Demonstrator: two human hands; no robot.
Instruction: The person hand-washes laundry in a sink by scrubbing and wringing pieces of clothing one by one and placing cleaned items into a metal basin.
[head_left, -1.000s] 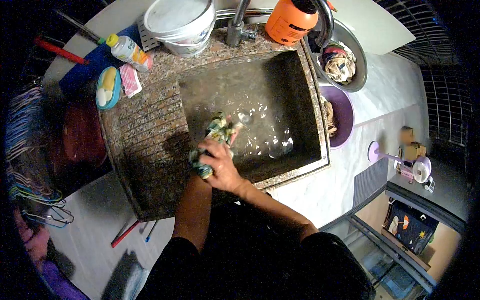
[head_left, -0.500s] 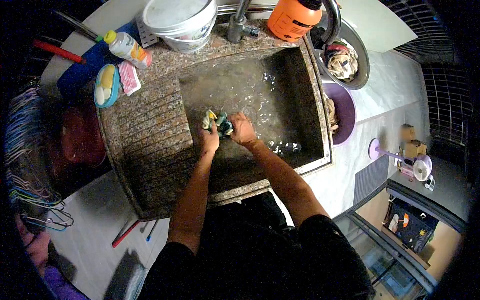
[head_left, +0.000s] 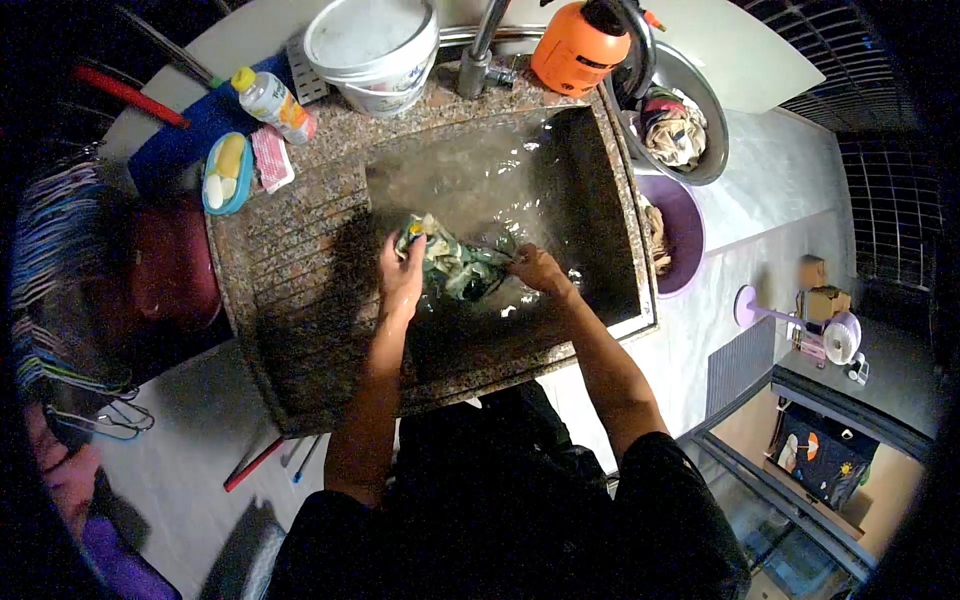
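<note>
Head camera: left hand point(head_left: 400, 275) clasps patterned cloth point(head_left: 455, 268); right hand point(head_left: 538, 270) pinches its far end.

pass: over water point(head_left: 470, 175), far side of cloth point(head_left: 458, 268); over ridged board point(head_left: 290, 245), left | block: cloth spanning left hand point(head_left: 401, 272) to right hand point(head_left: 540, 270); far, tap point(head_left: 475, 76), white bucket point(head_left: 385, 92), orange jug point(head_left: 575, 52); right, sink rim point(head_left: 634, 215), purple basin point(head_left: 686, 240); far left, bottle point(head_left: 272, 103), soap dish point(head_left: 242, 188)

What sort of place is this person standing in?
Probably a home laundry area: a patterned cloth held at a water-filled stone sink with a ribbed slope, a bunch of hangers, and fabric heaped in a metal basin.
</note>
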